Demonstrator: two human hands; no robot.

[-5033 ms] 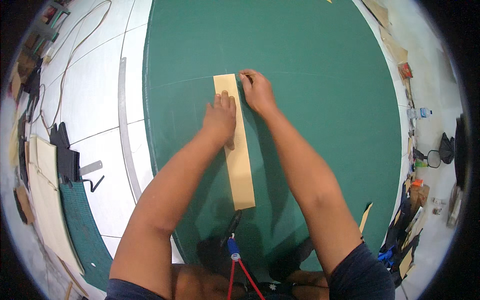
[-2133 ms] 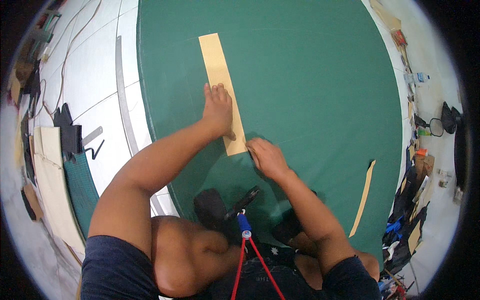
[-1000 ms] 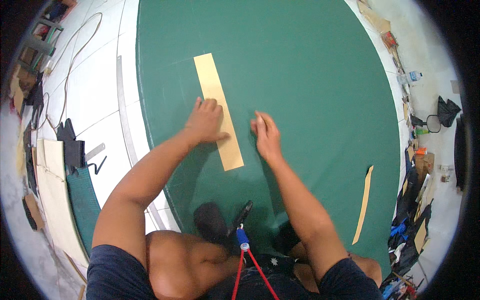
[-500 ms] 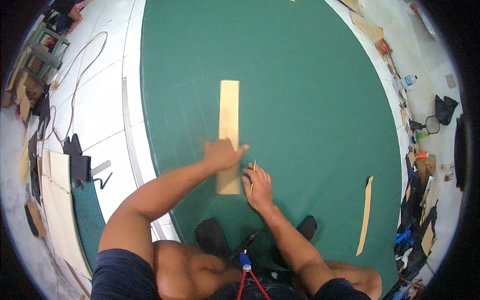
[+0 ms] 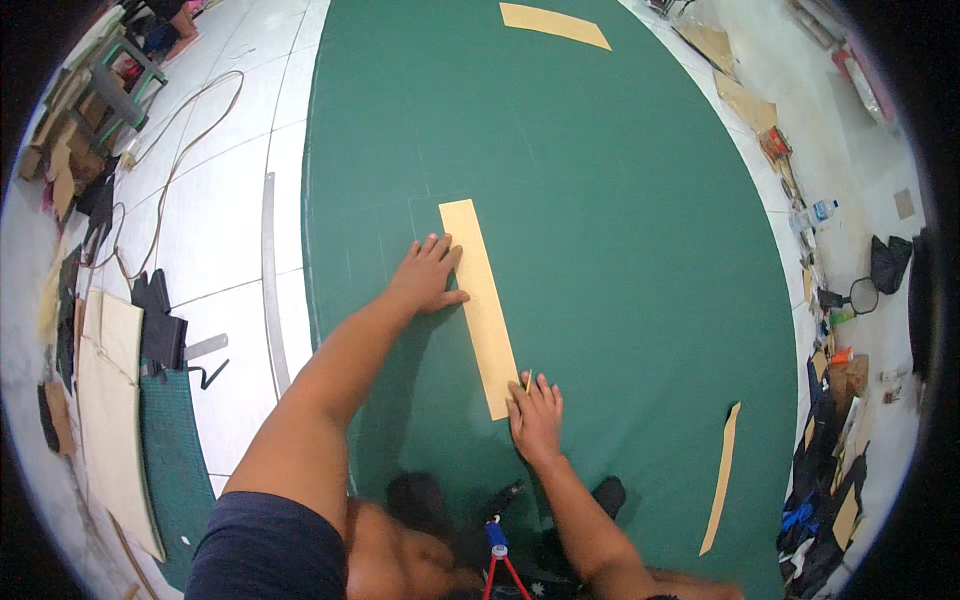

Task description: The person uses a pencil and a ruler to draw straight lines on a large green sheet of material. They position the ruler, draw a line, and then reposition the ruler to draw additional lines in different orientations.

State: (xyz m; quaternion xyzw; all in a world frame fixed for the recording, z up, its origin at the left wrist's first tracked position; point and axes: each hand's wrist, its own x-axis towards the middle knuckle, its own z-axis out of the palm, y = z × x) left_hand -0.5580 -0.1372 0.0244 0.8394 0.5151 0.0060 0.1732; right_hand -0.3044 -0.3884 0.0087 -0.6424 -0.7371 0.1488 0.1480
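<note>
A long tan card strip [image 5: 480,300] lies tilted on a broad sheet of green fabric [image 5: 640,250], its far end leaning left. My left hand [image 5: 425,275] is spread open at the strip's left edge, fingertips and thumb touching its upper half. At the strip's near end my right hand [image 5: 537,418] rests with its thumb side against the right edge. A thin yellow stick [image 5: 528,381] pokes up between its fingers; most of it is hidden. Faint pale lines mark the fabric left of the strip.
Another tan piece [image 5: 556,26] lies at the far end of the fabric, and a narrow curved strip [image 5: 721,480] at the right. On the white tiles to the left is a long metal ruler [image 5: 270,280]. Assorted scraps and a water bottle [image 5: 824,210] line the right side.
The card strip has turned so its near end points right. My left hand has moved from on top of it to its left edge; my right hand has shifted nearer and rightward.
</note>
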